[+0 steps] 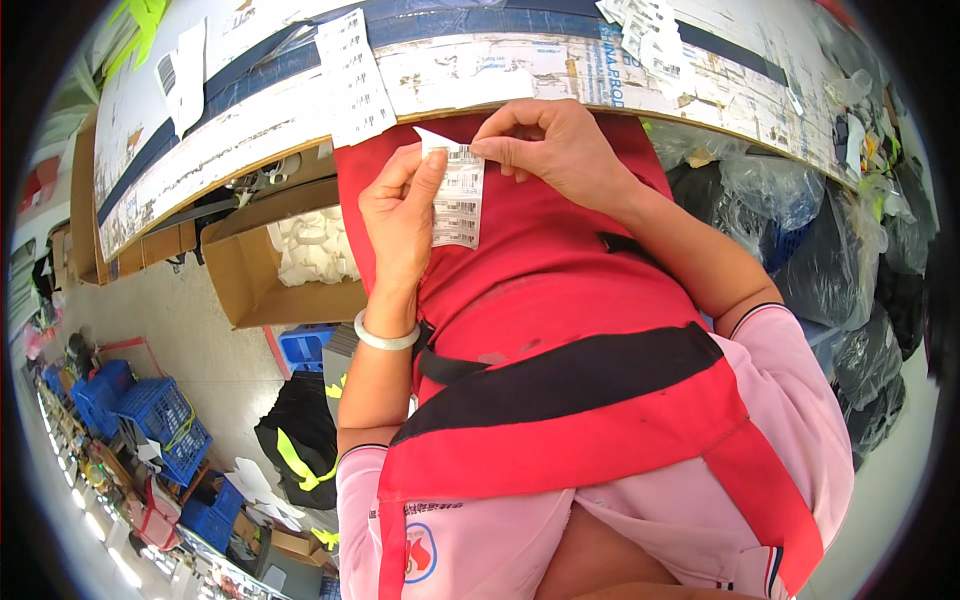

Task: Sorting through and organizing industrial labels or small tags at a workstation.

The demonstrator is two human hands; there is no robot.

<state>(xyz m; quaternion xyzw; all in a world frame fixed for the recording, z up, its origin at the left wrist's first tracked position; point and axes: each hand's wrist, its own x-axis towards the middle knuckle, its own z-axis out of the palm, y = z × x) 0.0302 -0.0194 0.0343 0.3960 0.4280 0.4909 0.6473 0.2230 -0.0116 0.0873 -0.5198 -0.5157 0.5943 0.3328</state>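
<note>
A small white sheet of barcode labels (458, 210) is held up in front of the red apron, just off the table's near edge. My left hand (395, 205) grips it by its left side, thumb on top and fingers curled behind. At the sheet's upper right edge, my right hand (567, 155) pinches with thumb and forefinger; whether a single label is lifted there is too small to tell. The sheet's top left corner sticks up as a blank white point.
On the worn white table (500, 62) lie a long label strip (355, 85), a pile of label strips (655, 45) and another strip (183, 80). Below left stands an open cardboard box (245, 265) with white pieces inside. Plastic-wrapped bags (835, 260) crowd the right side. Blue crates (165, 425) stand farther left.
</note>
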